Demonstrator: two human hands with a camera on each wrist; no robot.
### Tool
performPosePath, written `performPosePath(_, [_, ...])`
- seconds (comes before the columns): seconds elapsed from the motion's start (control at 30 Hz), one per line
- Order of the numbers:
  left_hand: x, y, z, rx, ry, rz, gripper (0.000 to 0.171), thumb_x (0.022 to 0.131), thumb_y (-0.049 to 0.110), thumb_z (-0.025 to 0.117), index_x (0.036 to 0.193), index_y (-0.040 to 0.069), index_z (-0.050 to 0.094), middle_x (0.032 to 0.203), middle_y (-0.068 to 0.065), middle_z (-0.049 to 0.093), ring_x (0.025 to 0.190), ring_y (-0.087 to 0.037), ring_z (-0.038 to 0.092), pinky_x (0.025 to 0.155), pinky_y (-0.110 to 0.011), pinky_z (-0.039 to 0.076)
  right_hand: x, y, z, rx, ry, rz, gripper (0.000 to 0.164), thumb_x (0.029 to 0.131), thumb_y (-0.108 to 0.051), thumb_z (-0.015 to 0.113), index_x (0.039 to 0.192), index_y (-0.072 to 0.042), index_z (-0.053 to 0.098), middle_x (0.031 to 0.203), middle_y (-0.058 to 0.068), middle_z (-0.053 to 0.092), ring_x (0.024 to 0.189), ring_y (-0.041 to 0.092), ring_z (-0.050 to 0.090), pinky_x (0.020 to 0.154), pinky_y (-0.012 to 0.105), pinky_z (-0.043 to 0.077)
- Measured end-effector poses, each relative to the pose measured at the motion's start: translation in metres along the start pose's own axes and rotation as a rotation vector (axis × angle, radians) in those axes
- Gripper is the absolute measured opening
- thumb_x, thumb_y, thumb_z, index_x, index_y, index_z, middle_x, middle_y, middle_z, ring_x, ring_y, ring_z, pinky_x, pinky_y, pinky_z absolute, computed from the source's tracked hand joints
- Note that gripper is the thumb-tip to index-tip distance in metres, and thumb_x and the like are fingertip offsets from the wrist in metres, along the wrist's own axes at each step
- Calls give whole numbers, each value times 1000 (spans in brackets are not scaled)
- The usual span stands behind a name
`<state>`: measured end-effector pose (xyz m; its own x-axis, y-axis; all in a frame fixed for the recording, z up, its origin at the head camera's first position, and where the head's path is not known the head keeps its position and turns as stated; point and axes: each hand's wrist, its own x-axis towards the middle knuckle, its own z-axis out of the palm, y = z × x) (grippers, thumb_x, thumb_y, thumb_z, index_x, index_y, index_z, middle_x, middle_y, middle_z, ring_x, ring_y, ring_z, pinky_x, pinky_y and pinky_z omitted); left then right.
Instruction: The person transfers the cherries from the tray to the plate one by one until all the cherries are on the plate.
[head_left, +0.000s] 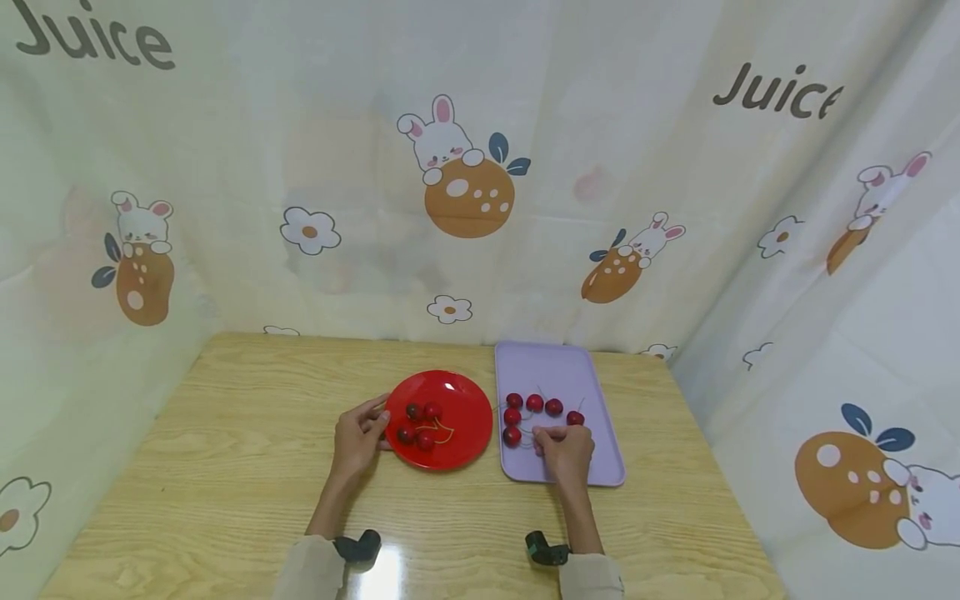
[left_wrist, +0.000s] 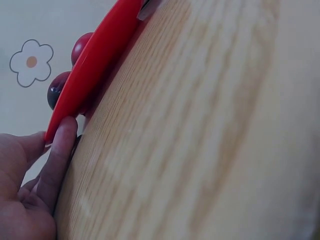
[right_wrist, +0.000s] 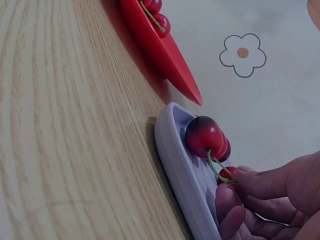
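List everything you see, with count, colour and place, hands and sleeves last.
Table: one, pale wood, under plate and tray
Plate: one, red, left of the tray
Tray: one, lilac, right of the plate
Plate cherries: four visible, dark red, mostly left of centre
Tray cherries: at least six, red, some possibly hidden
Stems: several, green, on cherries
Printed cloth: at least one, cream, around the table
Wrist cameras: two, black, one per wrist
Left hand: one, bare, gripping plate edge
Right hand: one, bare, pinching stems over the tray
Sleeves: two, beige, bottom edge
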<state>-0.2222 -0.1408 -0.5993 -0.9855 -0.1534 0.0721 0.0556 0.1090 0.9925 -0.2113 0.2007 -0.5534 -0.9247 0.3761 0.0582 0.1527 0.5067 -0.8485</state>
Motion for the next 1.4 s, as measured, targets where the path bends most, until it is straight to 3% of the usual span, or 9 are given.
performPosePath(0.5, [0,2,-2,11,-14,-10,39,107,0,65,146,3,68,124,-31,73,75,-12,77,62,-28,70,1,2,0,51,-17,15,15,95,-5,83,95,11,84,68,17,78,56,14,71,56,10,46])
performPosePath(0.9, [-1,2,-1,-27,-14,7,38,107,-1,65,145,-1,68,120,-34,71,75,-11,76,61,-31,70,2,3,-4,311,-101,130,14,97,5,77,101,18,79,73,20,78,57,10,68,48,16,56])
performPosePath(1.4, [0,2,-1,-32,-3,-3,38,107,-2,65,144,-2,69,119,-33,71,74,-9,75,61,-30,70,3,10,-6,438,-96,162,22,100,0,77,108,21,76,72,12,78,57,7,67,48,17,56])
